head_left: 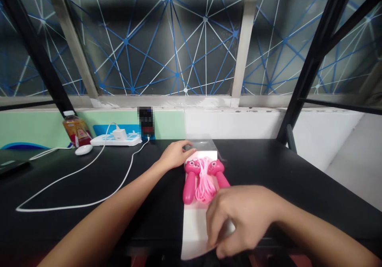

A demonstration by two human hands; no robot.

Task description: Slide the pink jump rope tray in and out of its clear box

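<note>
A pink jump rope (205,181) lies coiled between its two dark pink handles (189,187), whose tops are shaped like animal heads. Under it is a white card (193,233) that stretches toward me, its near end slightly curved. At the far end of the card sits a clear plastic box (203,143). My left hand (176,154) holds the left side of this box, thumb and fingers curled at its edge. Close to me, my right hand (241,219) pinches the near right edge of the card. It covers part of the right handle and the card's corner.
On the black table (262,167), a white power strip (119,139) with a charger and cable (74,208) stands at the back left. Near it are a drink bottle (76,128), a white mouse (84,150) and a blurred dark device (146,121). Black metal posts (310,60) flank the table.
</note>
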